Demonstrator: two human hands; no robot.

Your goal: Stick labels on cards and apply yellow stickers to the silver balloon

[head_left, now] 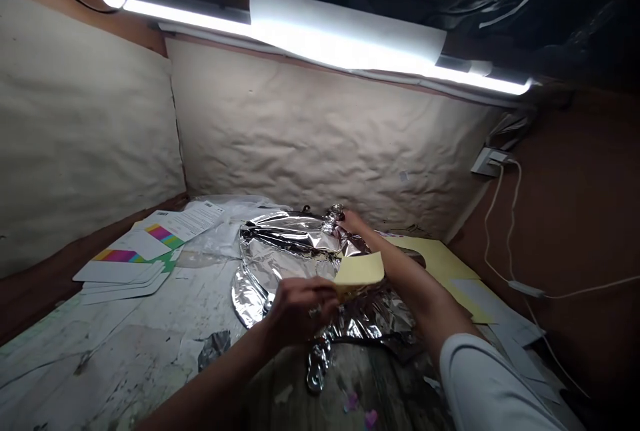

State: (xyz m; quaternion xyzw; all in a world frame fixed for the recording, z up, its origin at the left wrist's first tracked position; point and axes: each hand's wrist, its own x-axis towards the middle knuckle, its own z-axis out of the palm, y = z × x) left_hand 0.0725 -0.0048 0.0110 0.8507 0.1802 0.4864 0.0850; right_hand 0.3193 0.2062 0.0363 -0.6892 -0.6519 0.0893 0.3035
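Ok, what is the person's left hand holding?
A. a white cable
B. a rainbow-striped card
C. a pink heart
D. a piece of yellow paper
D. The left hand pinches a piece of pale yellow paper above the crinkly silver foil.

A paint-stained work table point(120, 351) carries crumpled silver foil point(285, 251) at center, rainbow-striped white cards point(120, 277) at left, and yellow card point(440, 261) at right.
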